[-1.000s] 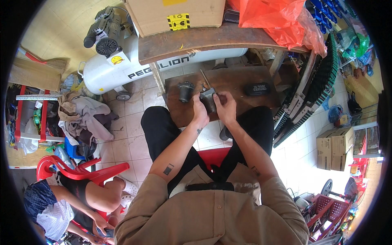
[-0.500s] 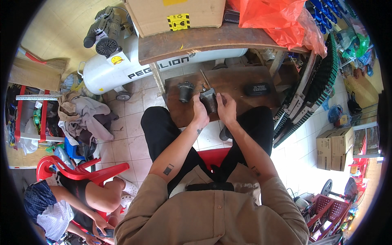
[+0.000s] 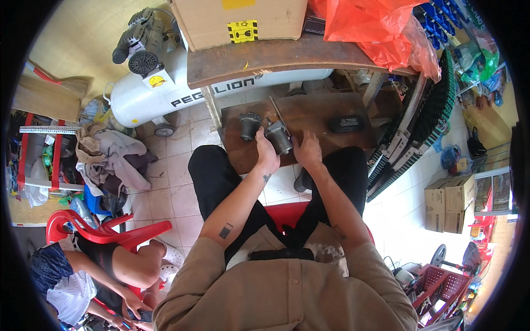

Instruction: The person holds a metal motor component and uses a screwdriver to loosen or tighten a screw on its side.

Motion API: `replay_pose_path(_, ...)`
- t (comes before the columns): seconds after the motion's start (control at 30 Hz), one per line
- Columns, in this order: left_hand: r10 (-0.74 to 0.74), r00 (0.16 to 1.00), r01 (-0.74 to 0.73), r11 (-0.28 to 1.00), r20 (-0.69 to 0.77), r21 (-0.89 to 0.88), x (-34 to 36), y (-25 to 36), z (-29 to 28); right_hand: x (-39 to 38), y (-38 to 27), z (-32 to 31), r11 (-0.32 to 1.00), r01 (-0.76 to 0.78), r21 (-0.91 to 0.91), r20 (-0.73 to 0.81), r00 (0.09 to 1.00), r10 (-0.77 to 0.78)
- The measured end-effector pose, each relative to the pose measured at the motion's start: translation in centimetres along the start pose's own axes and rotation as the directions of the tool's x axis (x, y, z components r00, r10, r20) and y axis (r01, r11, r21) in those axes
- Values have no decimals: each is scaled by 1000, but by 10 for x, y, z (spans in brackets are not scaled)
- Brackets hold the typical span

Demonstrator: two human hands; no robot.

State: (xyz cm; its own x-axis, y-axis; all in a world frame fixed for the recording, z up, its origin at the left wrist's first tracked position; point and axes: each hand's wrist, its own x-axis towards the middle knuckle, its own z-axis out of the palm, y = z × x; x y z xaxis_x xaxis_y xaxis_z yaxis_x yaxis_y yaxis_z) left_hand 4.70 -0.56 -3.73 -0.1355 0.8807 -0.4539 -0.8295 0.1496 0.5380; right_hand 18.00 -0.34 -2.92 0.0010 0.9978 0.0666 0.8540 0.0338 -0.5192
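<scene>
My left hand (image 3: 267,152) grips a dark grey metal cylinder (image 3: 280,141) that looks like a small motor, with a squared flange at its far end. The cylinder leans, its round end toward me and to the right. Just right of it, my right hand (image 3: 307,150) is off the part, its fingers apart and low over the brown wooden board (image 3: 317,107). Beyond the cylinder, a thin metal rod (image 3: 275,109) points away to the left; its lower end is hidden. A second, similar grey metal part (image 3: 249,126) stands on the board left of my left hand.
A black case (image 3: 346,123) lies on the board's right. Above it is a wooden shelf (image 3: 237,59) with a cardboard box (image 3: 210,27) and a red plastic bag (image 3: 364,27). A white air compressor (image 3: 143,105) stands behind. Another person (image 3: 105,265) sits at lower left by a red chair.
My right hand has let go of the metal cylinder and moved slightly right. The cylinder, still in my left hand, has tilted more and its round end shows.
</scene>
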Motion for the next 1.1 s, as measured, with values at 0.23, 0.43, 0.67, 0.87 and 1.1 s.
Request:
replay_pose_path(0.23,-162,964,200,964,210,-175,6,30,2,0,22,25,998,-20,-52,138,990,27)
replay_pose_path(0.43,-75,988,106,965,136,-241,0,45,17,-34,17,-60,969,-46,241,106,994,21)
replay_pose_path(0.67,-130,961,190,952,243,-241,1,52,21,-107,13,-121,941,-8,338,48,999,-8)
replay_pose_path(0.87,-57,980,118,939,190,-324,6,60,11,-104,7,-119,959,73,272,148,982,-117)
replay_pose_path(1.1,-59,992,99,915,112,-391,8,68,15,-104,10,-112,957,207,203,42,975,-220)
